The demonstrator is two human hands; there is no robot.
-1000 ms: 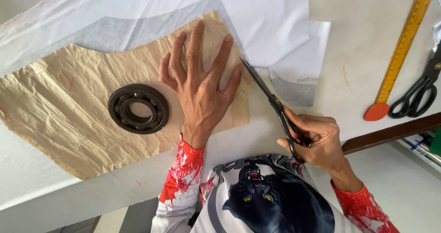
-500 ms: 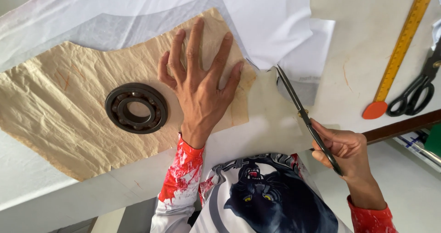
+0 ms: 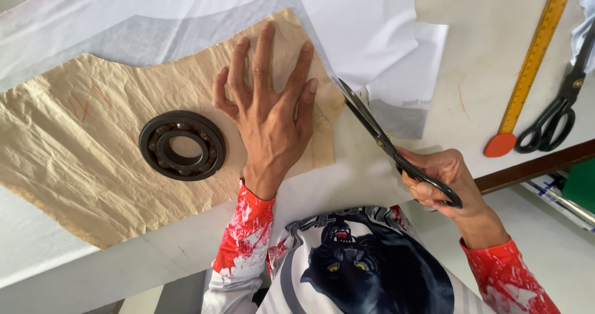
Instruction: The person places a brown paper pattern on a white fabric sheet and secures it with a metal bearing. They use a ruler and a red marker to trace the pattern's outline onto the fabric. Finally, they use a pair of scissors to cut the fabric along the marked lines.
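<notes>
My left hand [image 3: 271, 113] lies flat with fingers spread on a crumpled tan paper pattern [image 3: 93, 159], pressing it onto white fabric [image 3: 347, 23]. A dark metal bearing ring [image 3: 182, 145] rests on the pattern just left of that hand. My right hand [image 3: 441, 179] grips black scissors [image 3: 384, 142] by the handles; the blades point up and left along the pattern's right edge, with the tips near my left fingertips. A cut flap of white fabric [image 3: 403, 85] hangs loose beside the blades.
A yellow ruler with an orange rounded end [image 3: 530, 66] lies at the right. A second pair of black scissors [image 3: 555, 119] sits beyond it near the table's right edge [image 3: 533, 165]. White fabric covers the table's upper left.
My right hand has brought the scissors back up to the pattern's right edge after drawing away. The left hand and bearing ring stay put.
</notes>
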